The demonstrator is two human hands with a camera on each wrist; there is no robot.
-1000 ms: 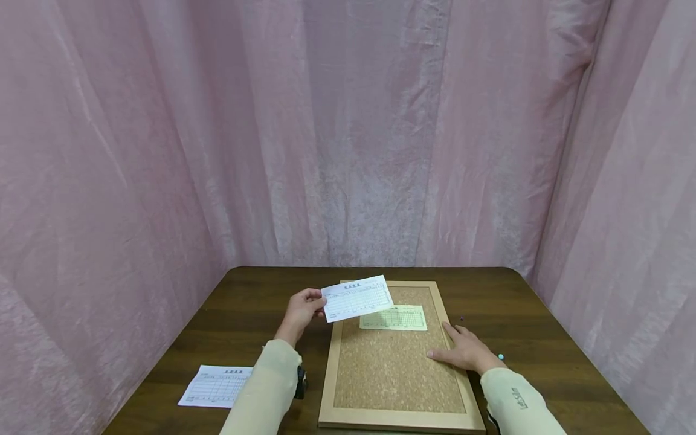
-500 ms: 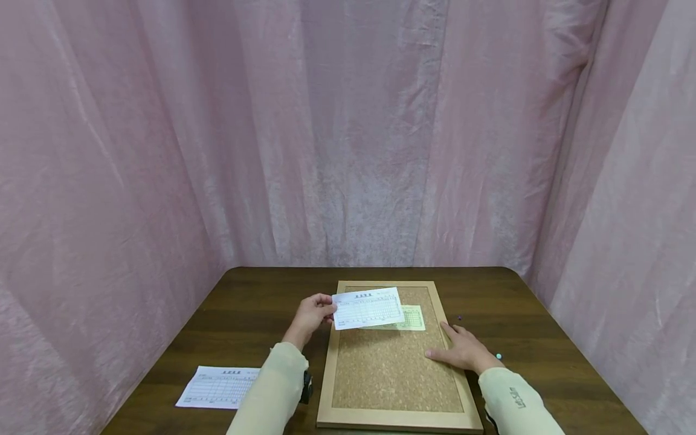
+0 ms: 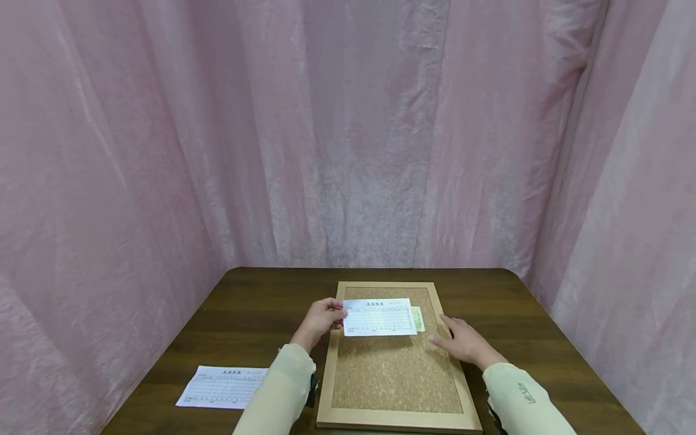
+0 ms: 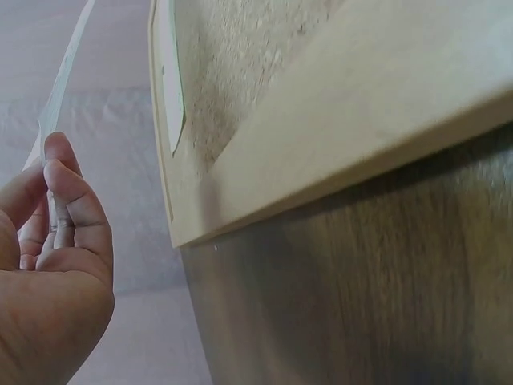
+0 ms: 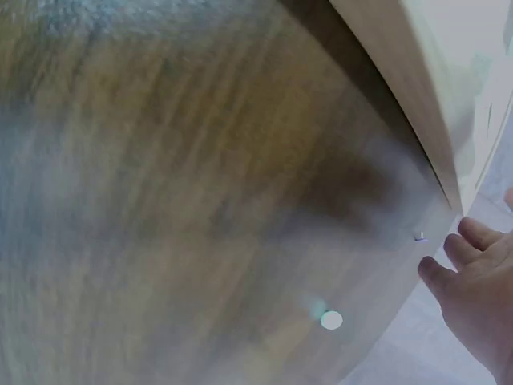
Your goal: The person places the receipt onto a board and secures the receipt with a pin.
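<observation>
My left hand (image 3: 319,321) pinches a white printed form (image 3: 379,318) by its left edge between thumb and fingers. The sheet is held level above a wood-framed corkboard (image 3: 394,380). Most of a pale green form (image 3: 418,319) on the board is covered by it in the head view; the left wrist view shows the green form's edge (image 4: 171,104) against the cork. My right hand (image 3: 464,343) has its fingers spread over the board's right frame and holds nothing. Beyond the frame, the right wrist view shows those fingers from the side.
Another white form (image 3: 222,388) lies on the dark wooden table (image 3: 272,290), left of the board, partly behind my left sleeve. A round pale pushpin (image 5: 331,320) and a smaller pin (image 5: 419,236) lie right of the board. Pink curtains (image 3: 348,151) hang around the table.
My left hand has brought the white form rightward and down, levelling it and covering more of the green one. My right hand has lifted slightly from the board's frame.
</observation>
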